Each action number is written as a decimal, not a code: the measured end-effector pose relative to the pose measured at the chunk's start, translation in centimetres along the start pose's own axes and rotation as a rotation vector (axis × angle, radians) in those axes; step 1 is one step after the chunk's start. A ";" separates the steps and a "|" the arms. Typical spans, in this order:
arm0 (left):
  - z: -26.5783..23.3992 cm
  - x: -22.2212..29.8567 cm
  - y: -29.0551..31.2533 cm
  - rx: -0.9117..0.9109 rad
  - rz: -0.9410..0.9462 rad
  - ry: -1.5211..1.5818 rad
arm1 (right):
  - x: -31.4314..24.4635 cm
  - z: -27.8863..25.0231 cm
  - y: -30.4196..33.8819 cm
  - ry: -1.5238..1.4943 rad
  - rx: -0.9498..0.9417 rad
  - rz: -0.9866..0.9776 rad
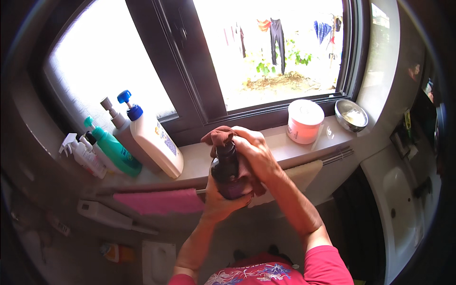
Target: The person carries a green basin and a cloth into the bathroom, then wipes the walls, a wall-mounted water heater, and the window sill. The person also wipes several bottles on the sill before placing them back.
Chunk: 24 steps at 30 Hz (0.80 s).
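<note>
In front of the window sill I hold up a dark pump bottle [227, 164]. My left hand [220, 202] is wrapped round its lower body. A brown cloth [222, 136] covers the top of the pump and hangs down the bottle's right side. With my right hand [254, 149] I press the cloth against the pump head; my fingertips there are partly hidden by it. The bottle's base is out of sight behind my left hand and the cloth.
On the sill [197, 159] stand a cream pump bottle [154, 142], a green bottle [114, 152], a white spray bottle [85, 156], a pink-and-white tub [305, 121] and a metal bowl [351, 115]. Below hang a pink towel [159, 201] and a cream towel [304, 175]. A white basin [396, 190] is at right.
</note>
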<state>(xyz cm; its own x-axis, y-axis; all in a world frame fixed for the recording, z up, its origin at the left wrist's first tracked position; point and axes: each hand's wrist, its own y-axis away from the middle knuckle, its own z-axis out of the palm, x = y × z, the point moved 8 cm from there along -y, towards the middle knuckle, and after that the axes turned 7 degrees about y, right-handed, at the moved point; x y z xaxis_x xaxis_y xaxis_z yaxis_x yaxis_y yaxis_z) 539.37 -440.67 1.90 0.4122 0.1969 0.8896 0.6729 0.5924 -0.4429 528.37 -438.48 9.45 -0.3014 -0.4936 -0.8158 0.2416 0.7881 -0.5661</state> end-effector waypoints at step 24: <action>4.0 -2.1 4.4 -0.417 -0.338 0.748 | -0.6 -0.1 9.3 -0.195 0.037 0.010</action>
<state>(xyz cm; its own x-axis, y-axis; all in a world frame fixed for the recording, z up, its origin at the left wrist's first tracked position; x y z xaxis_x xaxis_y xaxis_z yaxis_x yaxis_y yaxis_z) 538.94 -435.35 -1.49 0.3448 -0.5783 0.7394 0.9372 0.1677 -0.3059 530.75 -430.83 4.72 -0.1152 -0.5507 -0.8267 0.2789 0.7809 -0.5590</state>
